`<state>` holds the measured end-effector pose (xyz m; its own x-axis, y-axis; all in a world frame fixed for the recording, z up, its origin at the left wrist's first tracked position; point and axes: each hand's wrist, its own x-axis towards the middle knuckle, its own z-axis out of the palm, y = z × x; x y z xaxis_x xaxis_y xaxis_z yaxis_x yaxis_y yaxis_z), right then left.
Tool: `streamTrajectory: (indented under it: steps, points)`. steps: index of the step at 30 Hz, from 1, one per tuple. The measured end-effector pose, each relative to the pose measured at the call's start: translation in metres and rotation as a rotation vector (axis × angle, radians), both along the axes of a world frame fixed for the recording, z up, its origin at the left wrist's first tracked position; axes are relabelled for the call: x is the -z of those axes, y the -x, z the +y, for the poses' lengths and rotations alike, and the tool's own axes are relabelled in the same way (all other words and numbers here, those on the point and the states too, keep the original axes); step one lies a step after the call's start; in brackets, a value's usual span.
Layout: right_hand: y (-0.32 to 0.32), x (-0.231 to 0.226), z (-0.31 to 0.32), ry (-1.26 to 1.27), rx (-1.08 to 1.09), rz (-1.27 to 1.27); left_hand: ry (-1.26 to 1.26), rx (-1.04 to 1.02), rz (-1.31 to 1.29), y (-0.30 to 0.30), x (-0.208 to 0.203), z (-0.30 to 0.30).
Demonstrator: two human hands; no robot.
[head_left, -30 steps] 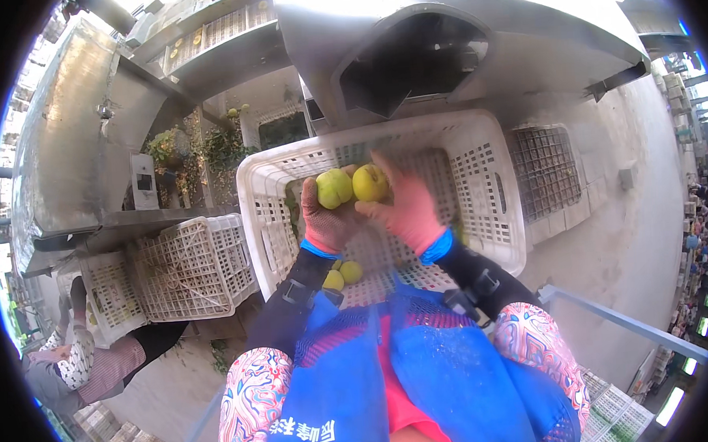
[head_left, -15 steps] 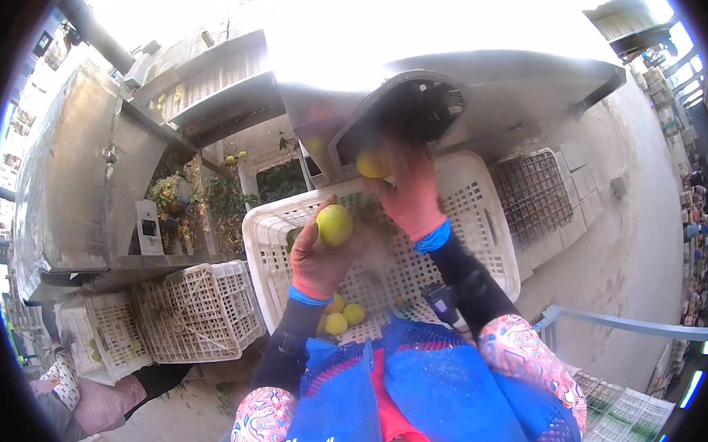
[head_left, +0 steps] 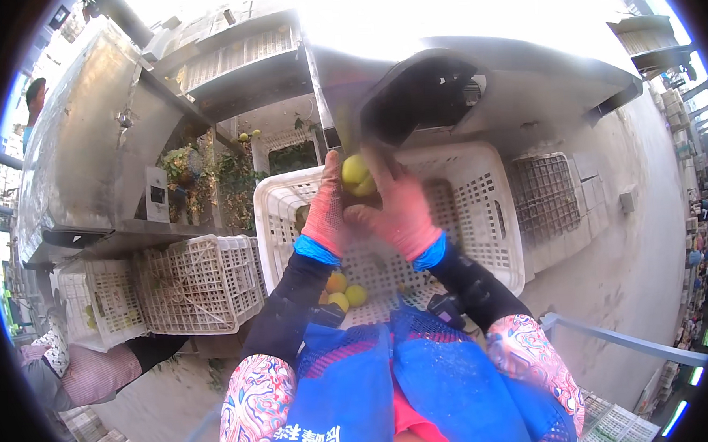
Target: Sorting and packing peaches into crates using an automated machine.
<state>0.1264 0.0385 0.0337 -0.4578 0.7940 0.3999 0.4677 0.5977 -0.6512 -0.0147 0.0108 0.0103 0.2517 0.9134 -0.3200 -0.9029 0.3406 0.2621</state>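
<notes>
Over a white slatted plastic crate (head_left: 509, 238), my two gloved hands come together around round yellow-green fruit (head_left: 357, 176). My left hand (head_left: 322, 214) lies along its left side, fingers pointing up. On the other side my right hand (head_left: 405, 219) has its fingers against the fruit, smeared by motion, with the thumb toward the left hand. The fruit's outline is uneven, and I cannot tell whether one or two pieces are there. Several yellow and orange-tinged fruits (head_left: 356, 295) rest in the crate's near left corner.
A dark rounded opening (head_left: 427, 95) in a metal machine sits just beyond the crate. White crates (head_left: 191, 287) stand at the left, beside a person's patterned sleeve (head_left: 100, 374). A dark grid crate (head_left: 544, 193) is at the right, and a blue-grey rail (head_left: 620, 340) runs near my right arm.
My right hand has drawn back from the machine's opening toward me. My left hand has moved up beside it, so the fruit now sits between both hands. The whole view has shifted slightly.
</notes>
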Motion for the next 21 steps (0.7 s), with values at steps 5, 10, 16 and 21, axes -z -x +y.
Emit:
streamTrajectory:
  steps: [5,10,16,21]
  points:
    - [-0.001,-0.003,-0.004,-0.11,0.213,0.088,-0.348,-0.073,0.218,-0.02,0.008,-0.009]
    - [-0.011,0.01,0.014,-0.181,0.253,0.095,-0.046,-0.039,-0.191,-0.04,0.005,0.005]
    - [-0.011,0.022,0.075,-0.328,0.325,-0.084,-0.161,0.727,1.614,0.008,0.138,-0.031]
    - [-0.002,0.023,0.124,-0.574,0.428,-0.197,-0.142,1.688,1.899,0.038,0.227,-0.083]
